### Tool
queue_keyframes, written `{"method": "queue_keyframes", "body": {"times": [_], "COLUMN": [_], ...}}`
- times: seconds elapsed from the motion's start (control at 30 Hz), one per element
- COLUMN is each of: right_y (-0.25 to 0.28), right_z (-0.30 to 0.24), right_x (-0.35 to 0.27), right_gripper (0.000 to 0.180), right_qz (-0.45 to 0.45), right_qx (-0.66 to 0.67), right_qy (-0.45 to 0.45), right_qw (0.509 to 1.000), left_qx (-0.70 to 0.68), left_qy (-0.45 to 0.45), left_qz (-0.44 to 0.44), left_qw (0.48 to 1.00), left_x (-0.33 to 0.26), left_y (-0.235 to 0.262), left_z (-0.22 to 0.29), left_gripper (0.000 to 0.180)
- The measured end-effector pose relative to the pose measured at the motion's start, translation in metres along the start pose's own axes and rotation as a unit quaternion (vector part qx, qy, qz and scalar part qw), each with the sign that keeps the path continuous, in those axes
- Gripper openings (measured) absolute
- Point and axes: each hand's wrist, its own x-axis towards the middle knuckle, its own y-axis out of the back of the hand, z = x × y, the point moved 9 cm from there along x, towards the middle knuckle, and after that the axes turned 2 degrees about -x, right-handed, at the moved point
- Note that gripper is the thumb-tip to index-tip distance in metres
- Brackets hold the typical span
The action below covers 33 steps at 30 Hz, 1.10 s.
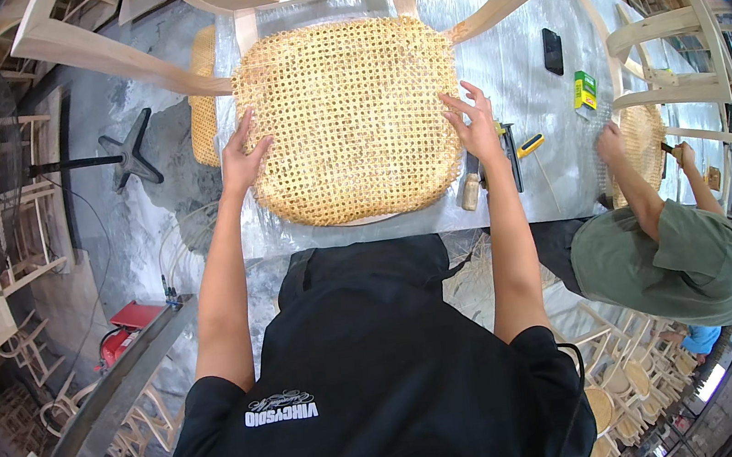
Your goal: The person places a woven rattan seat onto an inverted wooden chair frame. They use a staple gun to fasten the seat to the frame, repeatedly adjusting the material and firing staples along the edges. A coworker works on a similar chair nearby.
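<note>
- Woven cane chair seat (pixel 350 120), honey-yellow with an open lattice, lies flat on the plastic-covered grey worktable (pixel 512 71), pale wooden chair frame (pixel 131 61) around it.
- Left hand (pixel 241 157) presses flat on the seat's left edge, fingers spread, gripping nothing.
- Right hand (pixel 472 122) rests likewise on the right edge, open.
- Hand tools (pixel 509 154), possibly a chisel, lie just beside the right hand.
- Co-worker in a green shirt (pixel 656 255) handles another cane seat nearby.
</note>
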Motion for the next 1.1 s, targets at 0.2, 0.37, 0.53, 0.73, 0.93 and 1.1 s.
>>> {"method": "queue_keyframes", "body": {"times": [0.2, 0.37, 0.53, 0.73, 0.93, 1.1], "right_y": [-0.019, -0.018, -0.016, -0.019, -0.026, -0.02], "right_z": [0.033, 0.021, 0.012, 0.014, 0.007, 0.002], "right_x": [0.0, -0.002, 0.005, 0.01, 0.008, 0.008], "right_gripper": [0.049, 0.056, 0.07, 0.076, 0.075, 0.075], "right_qz": [-0.106, -0.121, -0.111, -0.15, -0.186, -0.195], "right_qx": [0.106, 0.137, 0.076, 0.15, 0.2, 0.191], "right_qy": [-0.085, -0.116, -0.078, -0.051, -0.103, -0.118], "right_qw": [0.985, 0.976, 0.988, 0.976, 0.956, 0.955], "left_qx": [0.004, -0.002, 0.031, 0.0, -0.031, 0.093], "left_qy": [0.006, 0.015, 0.009, 0.027, 0.063, 0.079], "left_qz": [-0.002, 0.003, 0.003, 0.007, -0.027, -0.054], "left_qw": [1.0, 1.0, 0.999, 1.0, 0.997, 0.991], "left_x": [0.005, 0.002, 0.002, 0.003, 0.003, 0.007], "left_y": [-0.002, -0.001, -0.001, -0.001, 0.009, 0.013], "left_z": [0.002, -0.004, -0.003, -0.005, -0.006, 0.002], "left_gripper": [0.075, 0.074, 0.074, 0.074, 0.072, 0.074]}}
